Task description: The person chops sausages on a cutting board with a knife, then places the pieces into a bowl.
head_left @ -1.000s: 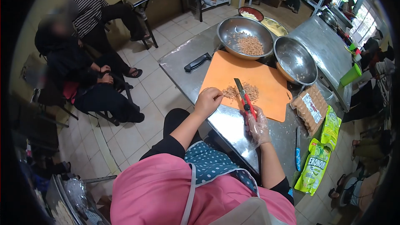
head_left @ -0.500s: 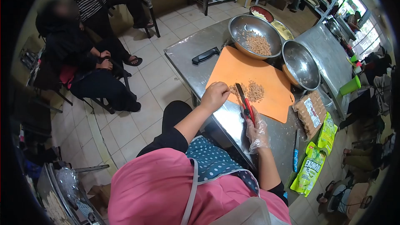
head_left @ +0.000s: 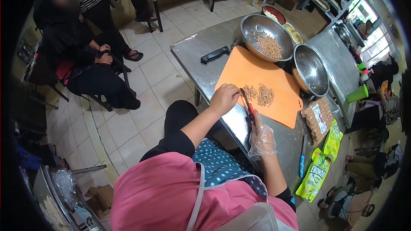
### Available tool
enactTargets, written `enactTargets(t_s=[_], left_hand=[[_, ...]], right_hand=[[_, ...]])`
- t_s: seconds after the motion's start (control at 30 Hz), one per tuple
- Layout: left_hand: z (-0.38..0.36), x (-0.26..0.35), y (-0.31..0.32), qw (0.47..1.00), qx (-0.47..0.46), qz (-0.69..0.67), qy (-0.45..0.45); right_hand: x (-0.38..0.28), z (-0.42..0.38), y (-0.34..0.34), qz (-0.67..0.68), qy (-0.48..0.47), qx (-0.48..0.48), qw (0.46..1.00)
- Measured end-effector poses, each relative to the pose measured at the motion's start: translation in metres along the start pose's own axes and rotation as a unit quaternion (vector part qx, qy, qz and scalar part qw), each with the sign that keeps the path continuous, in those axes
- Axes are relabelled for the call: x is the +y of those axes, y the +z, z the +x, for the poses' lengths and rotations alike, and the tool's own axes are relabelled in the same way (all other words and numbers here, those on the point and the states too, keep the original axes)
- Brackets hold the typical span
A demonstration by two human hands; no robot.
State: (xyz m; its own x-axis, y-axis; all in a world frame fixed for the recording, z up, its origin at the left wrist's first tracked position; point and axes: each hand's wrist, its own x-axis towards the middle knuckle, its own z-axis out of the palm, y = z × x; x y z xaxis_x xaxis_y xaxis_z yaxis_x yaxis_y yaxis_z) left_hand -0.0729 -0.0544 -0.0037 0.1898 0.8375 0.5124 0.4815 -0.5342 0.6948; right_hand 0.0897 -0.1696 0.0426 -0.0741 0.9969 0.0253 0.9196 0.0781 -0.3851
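We see small heaps of chopped brown bits (head_left: 259, 93) near the orange plastic cutting board's (head_left: 252, 70) near edge, within reach. Our gloved right hand (head_left: 261, 137) is closed around the red-handled knife (head_left: 249, 105), blade angled at them; our bare left hand (head_left: 223, 98), loosely curled and empty, steadies the board's corner. Two steel bowls (head_left: 309, 66) flank the steel bench's (head_left: 201, 72) far edge above a tiled floor (head_left: 150, 81).

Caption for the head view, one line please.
Gloved right hand holds a red-handled knife over chopped bits on an orange cutting board; bare left hand steadies them.
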Motion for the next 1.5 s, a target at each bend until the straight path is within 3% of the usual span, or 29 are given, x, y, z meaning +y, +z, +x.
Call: enactTargets(t_s=[0.37, 0.43, 0.73, 0.87, 0.93, 1.5], left_hand=[[-0.002, -0.003, 0.003, 1.0, 0.014, 0.009, 0.005], [-0.003, -0.003, 0.005, 1.0, 0.017, 0.013, 0.007], [-0.002, -0.002, 0.003, 1.0, 0.009, 0.008, 0.004], [-0.003, -0.003, 0.002, 1.0, 0.009, 0.002, 0.01], [-0.002, -0.003, 0.002, 1.0, 0.005, 0.004, 0.009], [-0.002, -0.004, 0.004, 1.0, 0.007, 0.007, 0.004]], right_hand=[[-0.007, 0.024, -0.001, -0.008, -0.021, -0.049, 0.999], [-0.015, 0.022, -0.007, -0.021, 0.019, -0.089, 0.996], [-0.014, -0.011, -0.019, -0.083, 0.037, -0.117, 0.989], [0.0, -0.008, -0.012, -0.035, 0.06, -0.107, 0.992], [0.0, -0.003, -0.015, 0.004, 0.126, -0.102, 0.987], [-0.007, 0.024, -0.001, 0.013, 0.053, -0.104, 0.993]])
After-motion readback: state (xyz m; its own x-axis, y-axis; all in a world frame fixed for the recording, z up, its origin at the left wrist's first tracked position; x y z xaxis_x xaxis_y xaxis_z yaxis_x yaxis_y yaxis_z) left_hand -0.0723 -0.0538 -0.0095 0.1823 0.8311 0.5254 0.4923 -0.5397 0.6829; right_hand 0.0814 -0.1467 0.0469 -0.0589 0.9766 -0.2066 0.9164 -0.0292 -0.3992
